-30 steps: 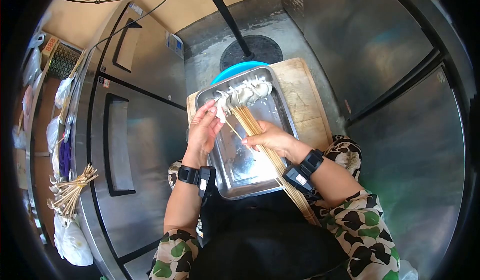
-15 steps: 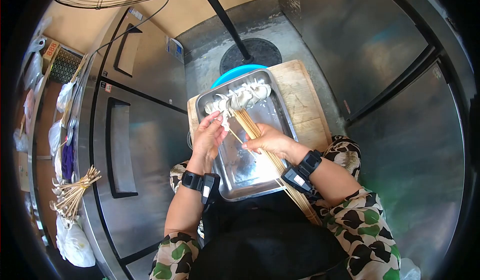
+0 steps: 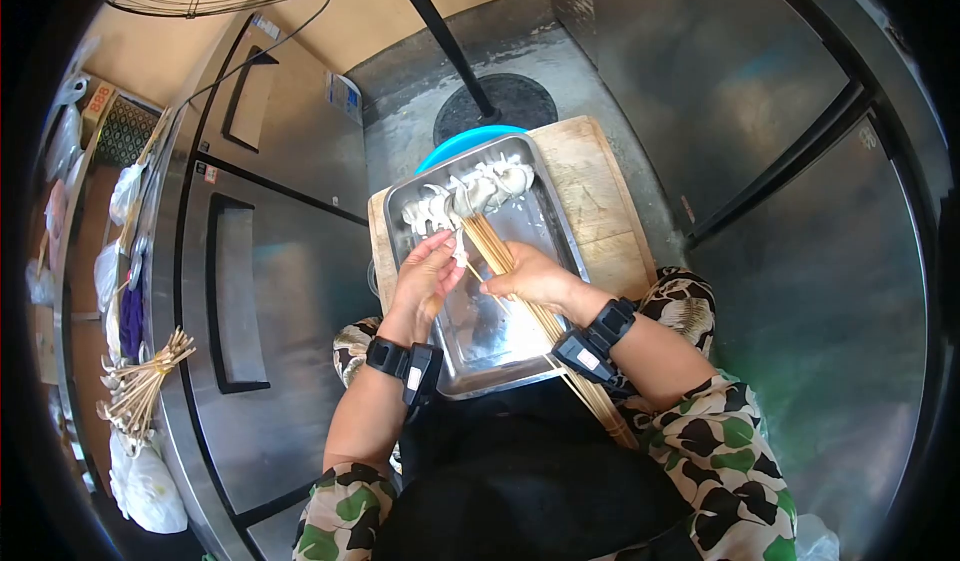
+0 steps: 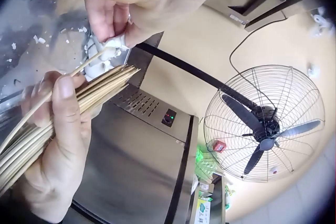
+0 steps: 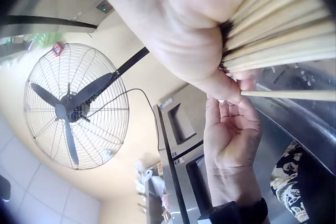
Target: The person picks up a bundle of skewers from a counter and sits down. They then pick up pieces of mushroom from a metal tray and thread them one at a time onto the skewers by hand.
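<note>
The right hand (image 3: 541, 283) grips a thick bundle of wooden skewers (image 3: 551, 323), with one skewer (image 4: 86, 63) held apart by thumb and finger. The left hand (image 3: 424, 279) pinches a whitish food piece (image 3: 460, 249) at that skewer's tip; in the left wrist view the piece (image 4: 116, 42) sits between thumb and fingertips. Pale grey-white pieces (image 3: 483, 189) lie in a row along the far end of a metal tray (image 3: 470, 381). In the right wrist view the left hand (image 5: 231, 145) is palm up below the right hand (image 5: 178, 24).
Under the tray is a wooden board (image 3: 598, 191), with a blue basin (image 3: 470, 145) behind it. A fan (image 4: 265, 124) stands on a black pole (image 3: 440, 31). Steel cabinets (image 3: 290, 291) flank both sides. Bundled skewers (image 3: 147, 381) and plastic bags are at the left.
The left hand has moved slightly nearer the right hand and down, away from the row, with the pinched piece now by the single skewer's tip. The right hand keeps its grip on the bundle.
</note>
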A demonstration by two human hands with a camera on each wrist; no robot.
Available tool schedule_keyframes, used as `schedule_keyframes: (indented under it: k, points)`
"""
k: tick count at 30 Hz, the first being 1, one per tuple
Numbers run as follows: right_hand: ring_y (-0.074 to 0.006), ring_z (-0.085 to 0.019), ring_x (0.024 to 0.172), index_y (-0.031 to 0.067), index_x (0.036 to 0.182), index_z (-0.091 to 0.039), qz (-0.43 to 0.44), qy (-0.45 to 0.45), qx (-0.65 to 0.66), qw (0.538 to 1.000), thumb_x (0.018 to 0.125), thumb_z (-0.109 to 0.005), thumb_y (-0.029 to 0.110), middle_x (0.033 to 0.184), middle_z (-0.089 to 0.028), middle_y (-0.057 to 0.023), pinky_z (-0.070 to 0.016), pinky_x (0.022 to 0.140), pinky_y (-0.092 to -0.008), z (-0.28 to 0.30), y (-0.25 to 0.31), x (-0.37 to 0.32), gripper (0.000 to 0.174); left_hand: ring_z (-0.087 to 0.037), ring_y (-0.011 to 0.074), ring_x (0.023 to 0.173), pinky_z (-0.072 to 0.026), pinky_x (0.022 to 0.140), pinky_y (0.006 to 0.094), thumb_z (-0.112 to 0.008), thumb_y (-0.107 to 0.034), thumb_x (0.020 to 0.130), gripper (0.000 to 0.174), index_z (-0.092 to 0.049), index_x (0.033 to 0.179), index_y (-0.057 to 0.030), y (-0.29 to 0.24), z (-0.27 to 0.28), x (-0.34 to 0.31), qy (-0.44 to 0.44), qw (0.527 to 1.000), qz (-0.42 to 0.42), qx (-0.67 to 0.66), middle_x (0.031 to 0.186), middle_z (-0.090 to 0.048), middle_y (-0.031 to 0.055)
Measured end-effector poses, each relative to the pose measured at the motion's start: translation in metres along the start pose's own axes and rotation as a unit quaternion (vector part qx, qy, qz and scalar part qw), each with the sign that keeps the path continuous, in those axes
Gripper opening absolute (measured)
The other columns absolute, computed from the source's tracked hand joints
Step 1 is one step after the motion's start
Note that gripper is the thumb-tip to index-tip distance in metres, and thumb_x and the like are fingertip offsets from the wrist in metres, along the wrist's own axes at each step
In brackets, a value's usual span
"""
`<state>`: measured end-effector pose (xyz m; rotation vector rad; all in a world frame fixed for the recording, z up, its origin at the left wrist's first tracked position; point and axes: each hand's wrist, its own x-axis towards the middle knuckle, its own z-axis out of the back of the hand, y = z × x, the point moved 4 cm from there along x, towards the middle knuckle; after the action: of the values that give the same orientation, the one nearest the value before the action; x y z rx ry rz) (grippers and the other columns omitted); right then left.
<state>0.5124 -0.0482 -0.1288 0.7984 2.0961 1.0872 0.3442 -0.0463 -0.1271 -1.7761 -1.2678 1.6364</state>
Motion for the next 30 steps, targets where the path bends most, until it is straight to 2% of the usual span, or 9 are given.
schedule_keyframes:
  k: [6,12,18,20,24,28,29,30]
  points:
    - [-0.0109,-0.055,0.06,0.0004,0.094,-0.053,0.004,0.023,0.022,0.999,0.069,-0.065,-0.005,0.073,-0.057,-0.0033,-0.0441,0.053,-0.0236,0.0,-0.01,0.006,0.028,-0.06,0.0127,0.08,-0.0495,0.067,0.0234,-0.061,-0.012,0.084,0.025,-0.054,0.109,-0.0104,0.003,0.0,-0.001,-0.006,0.999,0.033,-0.001,0.091,-0.061,0.0011]
    - [-0.0097,-0.052,0.058,0.0006,0.095,-0.051,0.009,0.011,0.01,1.0,0.069,-0.066,-0.004,0.074,-0.053,-0.0025,-0.0417,0.05,-0.0229,0.002,-0.011,0.008,0.031,-0.06,0.012,0.08,-0.0494,0.069,0.024,-0.061,-0.014,0.084,0.021,-0.056,0.104,-0.0114,0.017,-0.005,-0.006,-0.008,0.997,0.082,-0.013,0.09,-0.062,0.0003]
    - [-0.0096,-0.053,0.059,-0.0002,0.096,-0.051,0.028,0.018,-0.03,0.999,0.07,-0.066,-0.001,0.075,-0.056,-0.0036,-0.0422,0.05,-0.0229,0.007,-0.017,0.016,0.03,-0.059,0.0118,0.079,-0.0496,0.068,0.0244,-0.062,-0.014,0.083,0.021,-0.056,0.103,-0.0125,0.026,-0.013,-0.014,-0.01,0.995,0.094,-0.008,0.089,-0.061,-0.0003]
    - [-0.0098,-0.054,0.06,-0.0005,0.098,-0.051,0.003,-0.006,-0.066,0.998,0.071,-0.066,0.0,0.075,-0.057,-0.0041,-0.0431,0.051,-0.0231,0.01,-0.015,0.012,0.031,-0.059,0.0117,0.079,-0.0496,0.069,0.0246,-0.063,-0.013,0.083,0.023,-0.055,0.104,-0.0123,0.036,-0.016,-0.02,-0.001,0.994,0.11,-0.013,0.089,-0.061,-0.0001]
    - [-0.0114,-0.056,0.067,-0.002,0.1,-0.052,-0.01,-0.041,-0.064,0.997,0.069,-0.066,0.0,0.079,-0.058,-0.0059,-0.0466,0.058,-0.0248,0.016,-0.015,0.011,0.034,-0.057,0.0111,0.079,-0.0492,0.072,0.0249,-0.064,-0.012,0.081,0.023,-0.054,0.102,-0.011,0.03,-0.017,-0.013,0.017,0.997,0.073,-0.01,0.089,-0.06,0.0007]
    - [-0.0114,-0.056,0.068,-0.0022,0.104,-0.049,0.02,-0.038,-0.066,0.997,0.071,-0.066,0.003,0.083,-0.058,-0.0062,-0.0463,0.058,-0.0247,0.021,-0.012,0.007,0.038,-0.056,0.01,0.076,-0.0507,0.069,0.0236,-0.069,-0.012,0.078,0.022,-0.055,0.095,-0.0112,0.042,-0.01,-0.006,0.002,0.996,0.082,-0.028,0.087,-0.059,0.0006]
    - [-0.0116,-0.057,0.067,-0.0019,0.1,-0.052,0.033,-0.038,-0.051,0.997,0.073,-0.064,0.005,0.081,-0.059,-0.0063,-0.0468,0.058,-0.0244,0.022,-0.01,0.007,0.03,-0.057,0.0109,0.075,-0.051,0.068,0.0238,-0.066,-0.011,0.079,0.021,-0.054,0.097,-0.0101,0.045,-0.01,-0.004,0.0,0.996,0.082,-0.027,0.087,-0.059,0.0015]
    - [-0.012,-0.057,0.067,-0.0015,0.097,-0.054,0.001,-0.013,-0.009,1.0,0.074,-0.064,0.006,0.08,-0.06,-0.0068,-0.047,0.058,-0.0243,0.021,-0.01,0.005,0.026,-0.058,0.0117,0.075,-0.0514,0.068,0.024,-0.063,-0.01,0.081,0.021,-0.053,0.099,-0.0089,0.047,-0.009,-0.002,-0.001,0.996,0.083,-0.025,0.088,-0.06,0.0024]
